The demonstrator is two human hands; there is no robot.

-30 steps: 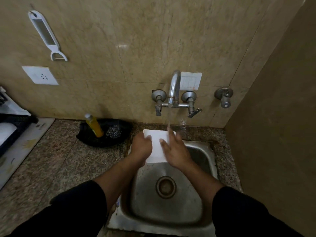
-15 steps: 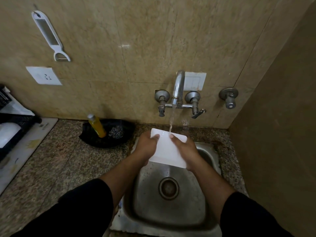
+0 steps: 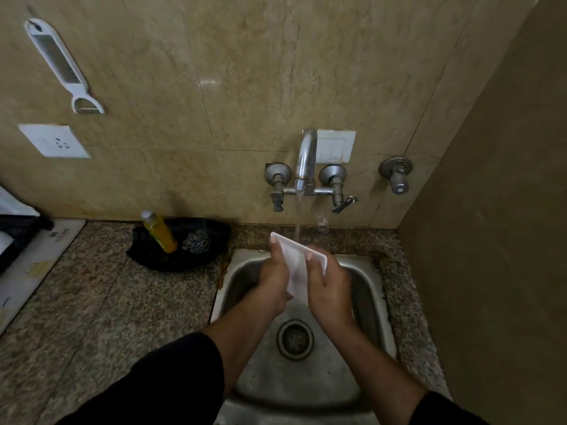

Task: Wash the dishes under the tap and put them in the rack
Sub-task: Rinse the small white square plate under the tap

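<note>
Head view, all places relative to the tap [image 3: 306, 157].

Text: nothing readable. The white board [image 3: 36, 259] far left of the tap has small print, too blurred to read. No legible label on the yellow bottle [image 3: 159, 232].

The dish [image 3: 297, 266] is white and square, directly below the tap and over the sink [image 3: 369, 289], with the water stream [image 3: 297, 216] hitting its top edge. It is tilted steeply, almost edge-on to the camera, upper-left corner highest.

The left hand [image 3: 273, 280] is below-left of the tap, fingers curled around the dish's left edge. The right hand [image 3: 329, 286] is below-right of the tap, fingers wrapped over the dish's right edge, a fingertip showing on its face.

Versus 0.5 s ago: the dish then lay flatter with its face toward the camera; it has since rotated toward edge-on and its far end sits higher in the stream. Both hands stay on it. Water still running.

Rest: the bottle stands in a black bowl [image 3: 184, 262] with a steel scrubber [image 3: 196, 240], lower-left of the tap. A peeler [image 3: 61, 62] and a socket [image 3: 53, 141] are on the wall far left. A switch plate [image 3: 336, 145] is behind the tap, a valve [image 3: 395, 173] to its right.
</note>
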